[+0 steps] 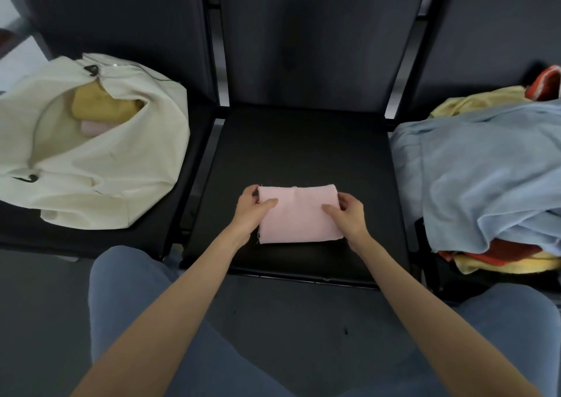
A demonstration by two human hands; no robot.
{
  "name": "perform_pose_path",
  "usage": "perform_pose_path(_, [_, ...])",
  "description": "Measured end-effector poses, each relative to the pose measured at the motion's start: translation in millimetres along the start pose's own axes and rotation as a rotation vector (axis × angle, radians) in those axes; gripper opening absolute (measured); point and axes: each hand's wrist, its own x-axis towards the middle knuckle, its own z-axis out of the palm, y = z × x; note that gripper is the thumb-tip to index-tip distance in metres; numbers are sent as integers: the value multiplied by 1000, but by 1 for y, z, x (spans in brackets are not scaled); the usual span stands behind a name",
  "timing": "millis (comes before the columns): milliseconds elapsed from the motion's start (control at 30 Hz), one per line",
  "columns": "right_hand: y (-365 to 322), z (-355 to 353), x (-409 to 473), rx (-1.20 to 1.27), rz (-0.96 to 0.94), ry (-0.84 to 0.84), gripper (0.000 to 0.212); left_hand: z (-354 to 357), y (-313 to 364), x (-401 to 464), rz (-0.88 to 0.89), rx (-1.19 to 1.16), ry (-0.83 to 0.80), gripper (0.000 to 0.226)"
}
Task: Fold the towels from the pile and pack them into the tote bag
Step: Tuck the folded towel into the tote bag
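Folded pink towel (pixel 299 214), a small soft rectangle with frayed thread ends, lies flat on the black chair seat (pixel 303 141) between my left hand (pixel 252 211) and right hand (pixel 346 214), each pinching a short edge, thumb on top and fingers curled at the far corner. I judge it light, limp and apt to unfold, so I would grip both short edges through all layers. Left of my left hand slumps the cream canvas tote bag (pixel 121 166); right of my right hand lies the pile (pixel 485 172), pale blue terry uppermost.

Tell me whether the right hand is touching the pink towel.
Touching. The head view shows the right hand pinching the folded pink towel at its right edge, thumb on top.
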Motion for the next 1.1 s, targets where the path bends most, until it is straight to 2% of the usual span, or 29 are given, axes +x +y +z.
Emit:
perform_pose_path(67, [3, 4, 2, -73, -10, 15, 50, 1, -8, 3, 7, 88, -4, 67])
perform_pose_path(167, [9, 9, 6, -171, 25, 47, 50, 2, -23, 10, 31, 304, 110, 66])
perform_pose_path(233, [12, 13, 7, -309, 70, 88, 48, 2, -31, 12, -25, 445, 172, 66])
perform_pose_path(333, [6, 22, -3, -530, 49, 171, 36, 5, -37, 8, -19, 616, 173, 53])
perform_pose_path(400, [-2, 32, -11, -583, 4, 217, 36, 5, -39, 7, 29, 659, 159, 41])
perform_pose_path(467, [-13, 44, -15, -503, -33, 209, 38, -2, -38, 8, 65, 593, 161, 33])
perform_pose_path(600, [-50, 76, -25, -150, -26, 54, 37, -47, -22, 2, 86, 148, 236, 24])
perform_pose_path(667, [-71, 99, -31, -11, -7, -29, 40, -82, -10, -1, 116, 13, 297, 23])
perform_pose_path(833, [-135, 160, -42, 264, 62, -241, 42, -185, 28, -5, 173, -84, 386, 31])
perform_pose_path(933, [-172, 191, -45, 258, -64, -315, 43, -243, 52, -3, 201, -131, 421, 35])
perform_pose_path(1100, [-219, 245, -45, 118, -494, -361, 25, -319, 82, 23, 244, -97, 463, 38])
